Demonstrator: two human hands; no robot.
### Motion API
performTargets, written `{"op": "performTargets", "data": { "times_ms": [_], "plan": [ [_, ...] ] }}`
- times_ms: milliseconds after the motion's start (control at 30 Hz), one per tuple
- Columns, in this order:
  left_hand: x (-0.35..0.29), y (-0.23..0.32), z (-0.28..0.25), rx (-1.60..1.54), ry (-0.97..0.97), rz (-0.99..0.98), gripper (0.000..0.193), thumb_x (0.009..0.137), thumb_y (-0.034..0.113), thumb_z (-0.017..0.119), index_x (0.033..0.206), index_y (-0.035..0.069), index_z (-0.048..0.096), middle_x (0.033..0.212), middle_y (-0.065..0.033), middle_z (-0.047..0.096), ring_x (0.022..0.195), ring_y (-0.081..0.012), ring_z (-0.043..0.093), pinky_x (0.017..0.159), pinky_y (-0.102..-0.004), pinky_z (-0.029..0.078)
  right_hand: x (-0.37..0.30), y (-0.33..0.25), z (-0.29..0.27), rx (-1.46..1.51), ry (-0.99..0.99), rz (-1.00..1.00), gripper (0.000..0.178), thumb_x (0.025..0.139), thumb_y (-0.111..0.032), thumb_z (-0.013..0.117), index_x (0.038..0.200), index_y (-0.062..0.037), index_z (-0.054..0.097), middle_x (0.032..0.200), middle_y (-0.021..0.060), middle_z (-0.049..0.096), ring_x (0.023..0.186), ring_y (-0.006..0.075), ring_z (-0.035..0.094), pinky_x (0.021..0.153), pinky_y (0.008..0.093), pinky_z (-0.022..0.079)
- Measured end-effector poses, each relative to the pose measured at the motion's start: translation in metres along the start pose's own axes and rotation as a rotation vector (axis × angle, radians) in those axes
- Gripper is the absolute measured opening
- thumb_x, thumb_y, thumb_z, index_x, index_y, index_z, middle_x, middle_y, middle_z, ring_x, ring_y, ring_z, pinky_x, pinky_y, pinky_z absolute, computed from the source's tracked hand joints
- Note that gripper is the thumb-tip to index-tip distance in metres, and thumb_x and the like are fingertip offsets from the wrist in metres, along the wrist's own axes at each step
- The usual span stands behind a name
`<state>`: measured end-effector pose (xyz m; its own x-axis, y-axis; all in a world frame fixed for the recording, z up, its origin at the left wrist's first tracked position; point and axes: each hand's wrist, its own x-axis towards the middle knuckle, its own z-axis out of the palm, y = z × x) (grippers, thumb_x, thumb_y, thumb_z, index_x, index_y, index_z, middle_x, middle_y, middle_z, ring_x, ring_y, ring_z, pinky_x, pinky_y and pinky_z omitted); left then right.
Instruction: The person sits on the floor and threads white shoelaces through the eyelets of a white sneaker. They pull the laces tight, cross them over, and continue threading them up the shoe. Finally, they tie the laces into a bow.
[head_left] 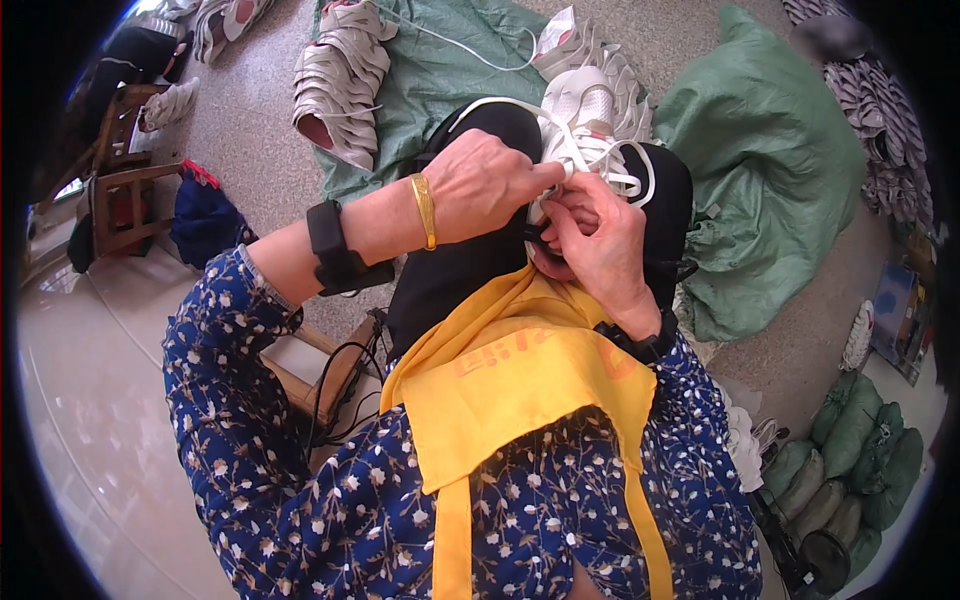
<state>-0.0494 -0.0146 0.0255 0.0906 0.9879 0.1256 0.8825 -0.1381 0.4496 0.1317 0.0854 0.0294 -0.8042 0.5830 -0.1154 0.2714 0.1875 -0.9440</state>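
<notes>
1. While both hands meet over the lap, the left hand pinches a white lace, fingertips together.
2. The right hand grips the white shoe from below, fingers closed on it.
3. A stack of shoe uppers lies beyond on a green sack.

Far ahead of you, a stack of pale shoe uppers sits on a spread green sack. To your right, a big bulging green bag slumps on the speckled floor. Far right, more grey uppers pile along the edge. Near right, you've got a row of small stuffed green sacks. Over on your left stands a wooden chair, with a dark blue bundle just beside it.
</notes>
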Motion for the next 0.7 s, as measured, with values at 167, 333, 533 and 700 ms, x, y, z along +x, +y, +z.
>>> {"op": "performTargets", "data": {
  "times_ms": [167, 333, 533, 700],
  "plan": [
    [-0.006, -0.005, 0.012, 0.173, 0.21, 0.213, 0.021, 0.083, 0.015, 0.065, 0.104, 0.014, 0.061, 0.069, -0.0042, 0.056, 0.067, -0.0248, 0.067, 0.055, -0.0389, 0.05, 0.0, -0.003, 0.0, 0.007, -0.008, 0.016, 0.012, 0.092, 0.006, 0.067, 0.102, 0.0027, 0.062, 0.077, 0.0087, 0.073, 0.066, 0.0123, 0.073, 0.058, 0.0253, 0.057],
    [-0.003, 0.0, 0.01, 0.035, 0.095, 0.067, 0.019, 0.086, 0.016, 0.066, 0.104, 0.013, 0.061, 0.071, -0.0063, 0.059, 0.069, -0.0268, 0.068, 0.057, -0.0411, 0.05, 0.001, 0.001, -0.001, 0.016, -0.012, 0.017, 0.012, 0.092, 0.006, 0.067, 0.103, 0.0028, 0.062, 0.077, 0.0085, 0.073, 0.066, 0.0116, 0.072, 0.058, 0.0253, 0.057],
    [0.006, -0.01, 0.01, -0.38, 0.024, -0.071, 0.013, 0.096, 0.021, 0.064, 0.096, 0.008, 0.064, 0.065, -0.0123, 0.06, 0.062, -0.0321, 0.064, 0.058, -0.0469, 0.046, 0.001, -0.001, -0.001, 0.022, -0.02, 0.02, 0.013, 0.091, 0.006, 0.068, 0.103, 0.0026, 0.062, 0.075, 0.0081, 0.072, 0.065, 0.0117, 0.072, 0.056, 0.025, 0.056],
    [0.019, -0.021, -0.001, -0.817, -0.463, -0.552, 0.022, 0.091, 0.021, 0.07, 0.084, 0.004, 0.059, 0.06, -0.0105, 0.053, 0.052, -0.0233, 0.051, 0.052, -0.037, 0.041, 0.0, 0.0, -0.002, -0.02, -0.03, -0.013, 0.013, 0.092, 0.005, 0.069, 0.102, 0.0022, 0.062, 0.074, 0.0078, 0.071, 0.063, 0.0123, 0.071, 0.054, 0.0249, 0.055]
  ]
}}
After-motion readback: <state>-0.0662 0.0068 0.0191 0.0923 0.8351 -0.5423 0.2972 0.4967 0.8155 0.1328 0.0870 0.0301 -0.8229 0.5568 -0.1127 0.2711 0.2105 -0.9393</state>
